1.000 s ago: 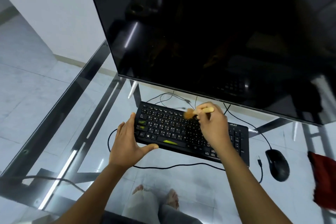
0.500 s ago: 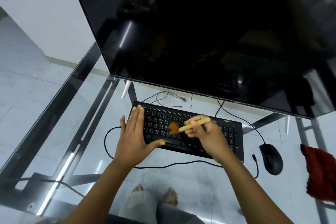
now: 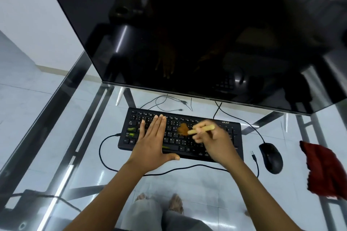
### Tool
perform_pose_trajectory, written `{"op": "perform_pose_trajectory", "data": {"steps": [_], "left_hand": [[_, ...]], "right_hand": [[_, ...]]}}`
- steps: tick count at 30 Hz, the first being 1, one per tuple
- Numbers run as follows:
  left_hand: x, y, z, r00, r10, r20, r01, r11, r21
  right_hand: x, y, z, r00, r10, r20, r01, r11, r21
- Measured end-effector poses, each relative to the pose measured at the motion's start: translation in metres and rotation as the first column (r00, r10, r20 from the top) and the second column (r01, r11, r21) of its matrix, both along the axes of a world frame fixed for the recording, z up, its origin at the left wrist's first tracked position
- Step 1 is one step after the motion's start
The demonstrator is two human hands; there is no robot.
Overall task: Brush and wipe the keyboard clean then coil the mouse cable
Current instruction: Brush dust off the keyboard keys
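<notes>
A black keyboard [image 3: 230, 133] with a few green keys lies on the glass table [image 3: 47, 118] below the monitor. My left hand [image 3: 152, 142] lies flat on its left half, fingers straight, thumb at the front edge. My right hand [image 3: 216, 142] grips a small brush [image 3: 191, 130] with a pale wooden handle; its brown bristles touch the middle keys and look blurred. A black mouse [image 3: 271, 157] sits right of the keyboard. The mouse cable [image 3: 242, 120] runs loose up toward the monitor. A red cloth [image 3: 326, 172] lies at the far right.
A large dark monitor [image 3: 187, 33] fills the upper view, its lower edge just behind the keyboard. A keyboard cable [image 3: 105, 159] loops along the front and left. Thin loose wires [image 3: 165, 105] lie behind the keyboard. Through the glass I see my legs and feet.
My left hand slid from the keyboard's left edge onto the keys, lying flat. The brush moved from the top rows down to the middle keys. The camera tilted, so the view shifted.
</notes>
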State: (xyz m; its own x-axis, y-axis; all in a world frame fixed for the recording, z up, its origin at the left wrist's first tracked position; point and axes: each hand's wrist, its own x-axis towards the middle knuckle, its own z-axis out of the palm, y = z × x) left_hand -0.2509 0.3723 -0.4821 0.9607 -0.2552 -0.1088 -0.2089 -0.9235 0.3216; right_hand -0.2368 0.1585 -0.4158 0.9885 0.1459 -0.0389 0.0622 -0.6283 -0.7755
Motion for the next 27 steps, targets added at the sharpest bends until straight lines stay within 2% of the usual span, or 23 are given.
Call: {"op": "perform_pose_trajectory", "data": {"steps": [3,4,6,8,10,12,14,16,18,20,22,23,25,27], "left_hand": [[0.001,-0.003,0.000,1.000,0.023,-0.003,-0.023,1.000,-0.003],[0.001,-0.004,0.000,1.000,0.026,-0.003,-0.026,1.000,0.004],[0.000,-0.004,0.000,1.000,0.024,0.000,-0.024,1.000,0.014],[0.000,-0.003,-0.001,1.000,0.028,0.002,-0.028,1.000,0.007],[0.000,-0.003,-0.001,1.000,0.021,-0.007,-0.021,1.000,0.016],[-0.001,-0.002,-0.001,1.000,0.012,-0.014,-0.012,1.000,0.022],[0.000,-0.003,-0.001,1.000,0.016,-0.017,-0.016,1.000,0.022],[0.000,-0.004,0.000,1.000,0.018,-0.022,-0.017,0.999,0.036],[0.000,-0.004,0.001,1.000,0.012,-0.021,-0.011,0.998,0.055],[-0.001,-0.005,0.002,1.000,0.013,-0.027,-0.012,0.999,0.046],[-0.001,-0.007,0.004,1.000,0.017,-0.026,-0.017,1.000,0.025],[0.000,-0.009,0.005,1.000,0.019,-0.019,-0.019,1.000,0.019],[0.001,-0.011,0.007,1.000,0.019,-0.013,-0.019,1.000,0.010],[0.002,-0.014,0.008,1.000,0.020,-0.011,-0.020,1.000,0.004]], "right_hand": [[-0.009,-0.003,-0.005,0.981,-0.017,0.191,0.030,0.997,-0.068],[-0.015,-0.003,-0.006,0.981,0.043,0.187,-0.027,0.996,-0.088],[-0.029,-0.002,-0.006,0.978,0.193,0.074,-0.187,0.979,-0.083],[-0.040,0.001,0.000,0.975,0.221,-0.026,-0.220,0.975,0.037],[-0.042,0.000,-0.001,0.993,0.109,0.054,-0.115,0.986,0.122],[-0.041,-0.004,-0.003,0.998,0.046,0.053,-0.052,0.992,0.116],[-0.040,-0.007,-0.003,0.997,0.031,-0.077,-0.019,0.988,0.155],[-0.036,-0.010,0.004,0.982,-0.019,-0.190,0.070,0.961,0.266],[-0.028,-0.015,0.007,0.974,-0.089,-0.209,0.142,0.955,0.258],[-0.018,-0.023,0.003,0.972,-0.150,-0.178,0.179,0.970,0.163],[-0.007,-0.029,0.001,0.964,-0.262,-0.035,0.264,0.961,0.082],[-0.002,-0.029,0.002,0.957,-0.289,0.013,0.287,0.954,0.092],[0.004,-0.020,0.009,0.970,-0.228,-0.082,0.241,0.946,0.216],[0.004,-0.006,0.011,0.975,-0.046,-0.216,0.093,0.972,0.214]]}}
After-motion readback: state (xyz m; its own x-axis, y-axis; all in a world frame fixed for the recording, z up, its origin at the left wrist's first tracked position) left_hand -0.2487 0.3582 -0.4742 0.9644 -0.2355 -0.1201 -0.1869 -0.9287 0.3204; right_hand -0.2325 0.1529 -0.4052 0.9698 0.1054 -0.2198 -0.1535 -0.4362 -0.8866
